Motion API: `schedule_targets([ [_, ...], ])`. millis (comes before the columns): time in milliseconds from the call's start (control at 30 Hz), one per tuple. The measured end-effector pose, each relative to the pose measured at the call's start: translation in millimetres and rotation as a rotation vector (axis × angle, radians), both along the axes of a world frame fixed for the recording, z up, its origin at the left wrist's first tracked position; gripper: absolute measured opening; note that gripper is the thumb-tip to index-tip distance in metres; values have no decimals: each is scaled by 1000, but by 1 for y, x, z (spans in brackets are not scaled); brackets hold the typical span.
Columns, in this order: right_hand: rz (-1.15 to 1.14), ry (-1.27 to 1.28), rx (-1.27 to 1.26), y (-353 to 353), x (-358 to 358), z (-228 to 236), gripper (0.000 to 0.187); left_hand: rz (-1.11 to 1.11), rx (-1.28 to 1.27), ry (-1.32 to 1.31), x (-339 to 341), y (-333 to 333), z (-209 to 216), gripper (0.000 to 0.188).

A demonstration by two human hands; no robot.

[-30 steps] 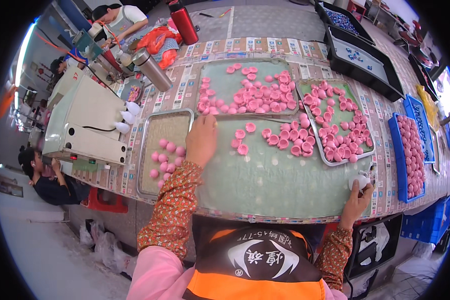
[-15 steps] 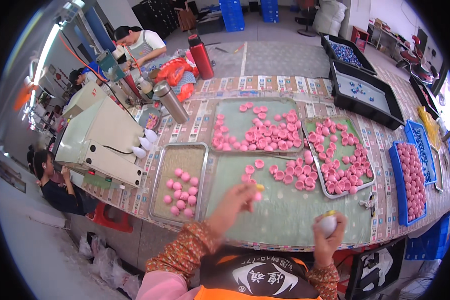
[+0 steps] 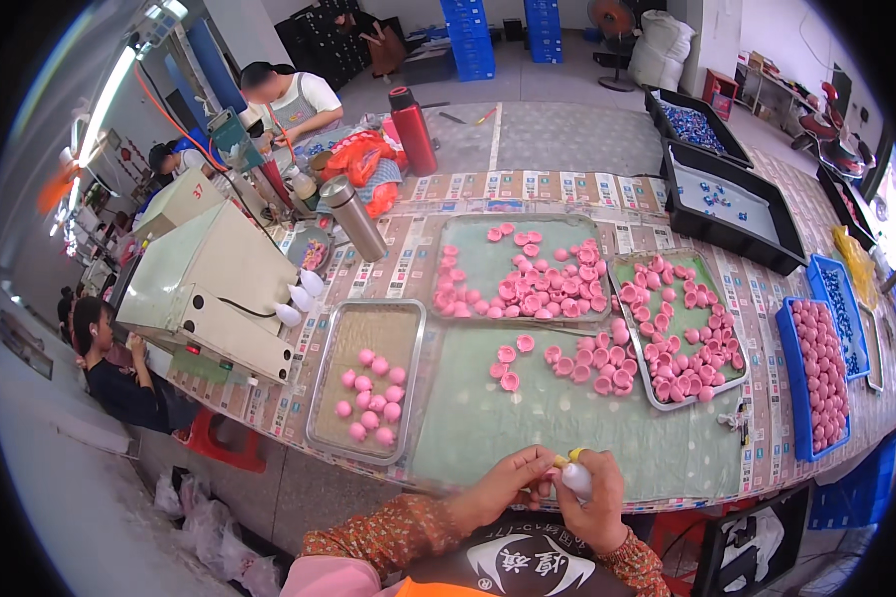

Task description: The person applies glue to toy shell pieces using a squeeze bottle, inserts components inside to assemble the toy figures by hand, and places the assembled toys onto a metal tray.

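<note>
1. Bottle [image 3: 576,483]: lower centre of frame, gripped in right hand [image 3: 599,495], fingers curled round it; white body partly covered.
2. Left hand [image 3: 513,481]: just left of bottle, fingertips pinched nearly closed; seems to have a small pink piece, mostly hidden.
3. Key relation: bottle sits between the hands, right against left fingertips; contact unclear. Long axis looks tilted, exact lean can't tell.
4. Yellow bits at fingertips: nozzle or finger cover, can't tell.
5. Loose pink cups [image 3: 595,362]: above hands, mid-frame; ball tray [image 3: 331,426] left.
</note>
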State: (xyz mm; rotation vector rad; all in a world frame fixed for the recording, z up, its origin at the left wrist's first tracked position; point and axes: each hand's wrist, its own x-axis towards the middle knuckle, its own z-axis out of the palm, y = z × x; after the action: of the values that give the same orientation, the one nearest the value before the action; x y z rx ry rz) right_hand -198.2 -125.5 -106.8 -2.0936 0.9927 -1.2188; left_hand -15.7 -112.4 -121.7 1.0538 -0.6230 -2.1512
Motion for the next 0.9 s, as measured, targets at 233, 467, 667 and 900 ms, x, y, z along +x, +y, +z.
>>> schedule_targets([
  [233,-189,-343,614,5,3,0,39,59,-167,-24,-9,18,2,35],
  [467,-147,-375,698,6,2,2,42,37,-45,145,-5,19,-1,39],
  [667,-179,-243,531,20,2,5,40,40,-82,143,-8,30,-5,40],
  [900,-117,-378,619,19,-11,-3,42,198,67,189,-1,26,7,41],
])
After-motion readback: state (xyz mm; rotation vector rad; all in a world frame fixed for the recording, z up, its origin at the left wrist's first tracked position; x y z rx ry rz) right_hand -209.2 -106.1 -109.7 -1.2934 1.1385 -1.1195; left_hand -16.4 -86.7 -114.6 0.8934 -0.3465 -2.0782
